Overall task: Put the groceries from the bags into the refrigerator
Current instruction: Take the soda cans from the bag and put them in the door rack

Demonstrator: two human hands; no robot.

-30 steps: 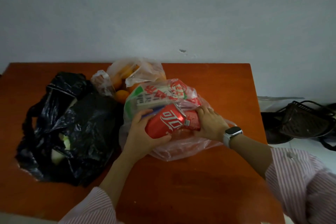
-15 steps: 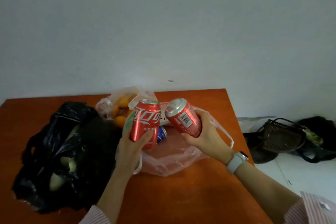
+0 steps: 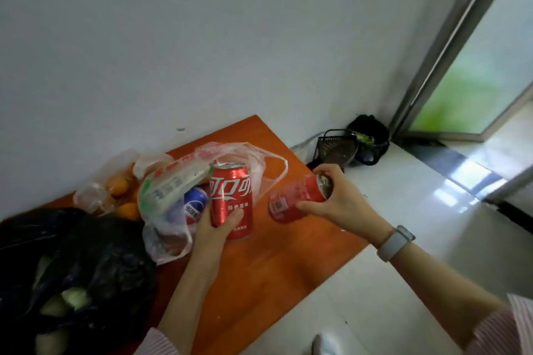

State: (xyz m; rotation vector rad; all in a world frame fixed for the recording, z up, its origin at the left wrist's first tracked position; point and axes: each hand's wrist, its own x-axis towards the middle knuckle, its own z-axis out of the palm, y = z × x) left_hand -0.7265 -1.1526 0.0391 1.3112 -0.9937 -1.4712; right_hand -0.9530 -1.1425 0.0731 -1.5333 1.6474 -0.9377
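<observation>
Above the orange table (image 3: pixel 259 282), the left hand (image 3: pixel 216 228) is gripping an upright cola can (image 3: pixel 231 199) beside the clear bag (image 3: pixel 173 181). The right hand (image 3: pixel 343 204) is clasping a second can (image 3: pixel 291 199), lying sideways and pointing rightward past the table's edge; no refrigerator is showing.

A red can (image 3: pixel 231 199) in left grip (image 3: pixel 215 228), another can (image 3: pixel 297 199) in right grip (image 3: pixel 340 202).

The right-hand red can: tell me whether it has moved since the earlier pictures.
Yes. The red can in the right hand has swung out rightward, from over the clear bag to the table's right edge.
</observation>
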